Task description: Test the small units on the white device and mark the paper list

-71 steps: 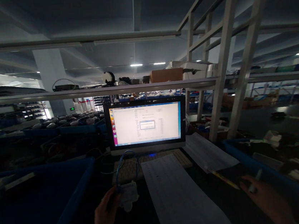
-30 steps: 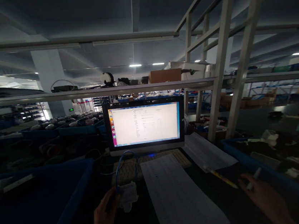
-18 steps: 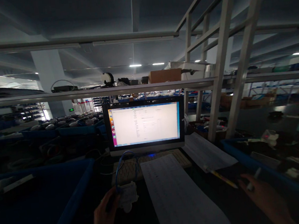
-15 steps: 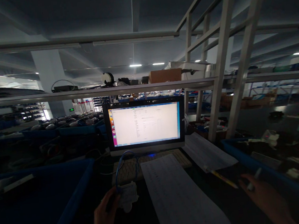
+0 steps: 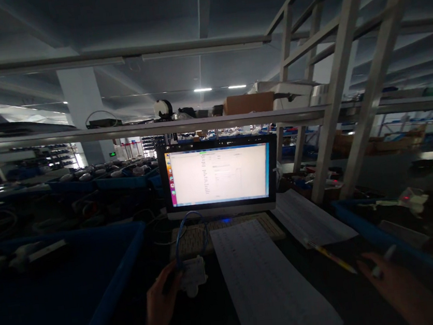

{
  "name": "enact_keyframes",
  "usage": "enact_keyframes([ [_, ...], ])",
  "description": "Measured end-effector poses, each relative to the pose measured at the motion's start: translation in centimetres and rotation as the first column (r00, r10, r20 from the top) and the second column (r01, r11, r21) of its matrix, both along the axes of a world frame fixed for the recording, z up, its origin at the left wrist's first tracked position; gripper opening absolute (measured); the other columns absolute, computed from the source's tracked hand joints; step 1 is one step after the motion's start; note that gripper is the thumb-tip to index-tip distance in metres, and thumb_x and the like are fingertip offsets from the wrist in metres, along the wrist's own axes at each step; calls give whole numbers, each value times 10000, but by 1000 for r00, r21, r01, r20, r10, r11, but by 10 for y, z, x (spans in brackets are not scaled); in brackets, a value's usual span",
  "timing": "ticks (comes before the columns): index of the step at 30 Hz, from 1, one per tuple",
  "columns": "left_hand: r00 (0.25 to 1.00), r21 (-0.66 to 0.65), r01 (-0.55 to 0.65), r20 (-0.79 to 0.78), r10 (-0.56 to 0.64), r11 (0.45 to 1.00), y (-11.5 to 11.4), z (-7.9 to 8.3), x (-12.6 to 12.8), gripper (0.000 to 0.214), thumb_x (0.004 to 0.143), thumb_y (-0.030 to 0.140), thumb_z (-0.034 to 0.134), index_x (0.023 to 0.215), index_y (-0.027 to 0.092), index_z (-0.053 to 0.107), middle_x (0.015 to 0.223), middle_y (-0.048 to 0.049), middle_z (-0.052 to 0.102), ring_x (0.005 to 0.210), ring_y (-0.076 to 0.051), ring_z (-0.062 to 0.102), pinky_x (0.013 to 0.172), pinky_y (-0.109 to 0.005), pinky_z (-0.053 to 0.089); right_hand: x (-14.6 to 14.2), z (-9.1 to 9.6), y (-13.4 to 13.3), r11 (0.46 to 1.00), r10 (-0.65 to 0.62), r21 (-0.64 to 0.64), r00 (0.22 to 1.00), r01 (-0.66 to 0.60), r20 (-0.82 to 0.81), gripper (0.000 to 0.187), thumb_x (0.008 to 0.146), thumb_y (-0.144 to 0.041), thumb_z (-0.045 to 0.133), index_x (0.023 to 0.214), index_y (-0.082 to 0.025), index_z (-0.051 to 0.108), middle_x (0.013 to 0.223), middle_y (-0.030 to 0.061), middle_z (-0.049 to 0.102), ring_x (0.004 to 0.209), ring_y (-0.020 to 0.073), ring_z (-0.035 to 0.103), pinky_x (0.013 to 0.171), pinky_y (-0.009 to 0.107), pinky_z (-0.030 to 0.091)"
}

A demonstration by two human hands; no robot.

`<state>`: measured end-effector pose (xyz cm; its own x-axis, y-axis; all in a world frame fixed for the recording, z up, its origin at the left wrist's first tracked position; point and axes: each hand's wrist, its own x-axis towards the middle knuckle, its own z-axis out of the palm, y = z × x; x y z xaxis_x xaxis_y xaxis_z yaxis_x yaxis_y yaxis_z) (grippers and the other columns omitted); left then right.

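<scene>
My left hand [image 5: 162, 300] is closed, its fingertips pinching the left edge of a small white plastic box [image 5: 194, 274], by the spot where a blue cable [image 5: 178, 235] meets it. The cable loops upward over the white keyboard [image 5: 194, 239]. On the far side, my right hand [image 5: 396, 282] rests low with its fingers curled around a white marker pen [image 5: 388, 253], whose end sticks out past the knuckles. A yellow pencil-like pen [image 5: 335, 259] lies just left of that hand. Between both hands is a long printed sheet [image 5: 267, 282], partly covering the keyboard.
A lit monitor [image 5: 220, 175] stands behind the keyboard. Another paper sheet [image 5: 312, 219] lies to its right. Blue bins flank the work area, one at left [image 5: 132, 250] and one at right [image 5: 349, 215] with white parts inside. A shelf [image 5: 196, 125] crosses above, carrying a cardboard box [image 5: 248, 103].
The whole view has shifted, so things appear farther right and slightly higher. Both hands keep their holds, and the box and marker stay in them.
</scene>
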<state>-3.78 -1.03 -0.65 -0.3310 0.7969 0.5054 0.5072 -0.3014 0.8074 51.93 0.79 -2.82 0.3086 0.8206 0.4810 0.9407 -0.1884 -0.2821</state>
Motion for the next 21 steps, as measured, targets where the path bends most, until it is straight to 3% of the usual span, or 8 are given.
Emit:
enact_keyframes([
  [11,998,-59,42,56,-39,997,0,12,5,411,697,496,594,962,192,676,984,-63,705,935,-243,656,826,-347,539,-5,10,-2,993,-30,-116,998,24,-50,518,752,-546,259,954,-186,571,706,131,669,640,311,644,627,407,489],
  [21,996,-80,53,82,-47,995,-2,19,5,425,677,501,605,920,164,694,936,-79,711,888,-241,662,785,-342,548,-7,11,-4,997,-23,-77,997,18,-72,425,750,-523,310,892,-223,574,692,121,663,648,318,647,616,408,493],
])
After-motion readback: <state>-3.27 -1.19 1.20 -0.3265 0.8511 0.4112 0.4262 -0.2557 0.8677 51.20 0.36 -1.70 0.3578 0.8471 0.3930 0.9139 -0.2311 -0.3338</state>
